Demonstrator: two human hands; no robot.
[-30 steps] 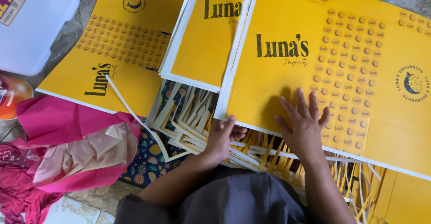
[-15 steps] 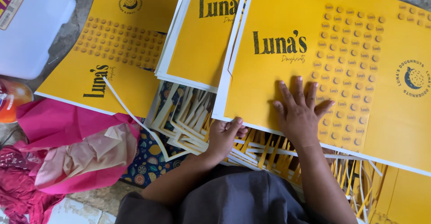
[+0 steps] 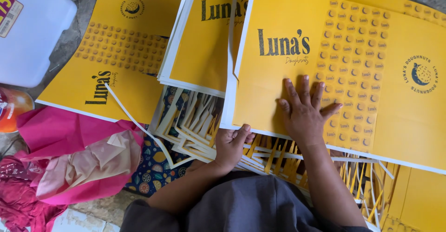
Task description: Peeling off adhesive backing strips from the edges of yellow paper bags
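On the yellow printed sheet (image 3: 297, 74), the right hand (image 3: 304, 113) presses flat, fingers spread, while the left hand (image 3: 232, 143) pinches its near edge.

Counts of what lies in view

Two hands: one left hand (image 3: 231, 143), one right hand (image 3: 304, 111). Three spreads of yellow printed sheets: at ten o'clock (image 3: 125, 50), at twelve (image 3: 204, 41), at two (image 3: 362, 64). One white plastic container (image 3: 32, 32) at ten. Trimmed strips (image 3: 195, 125) too many to count.
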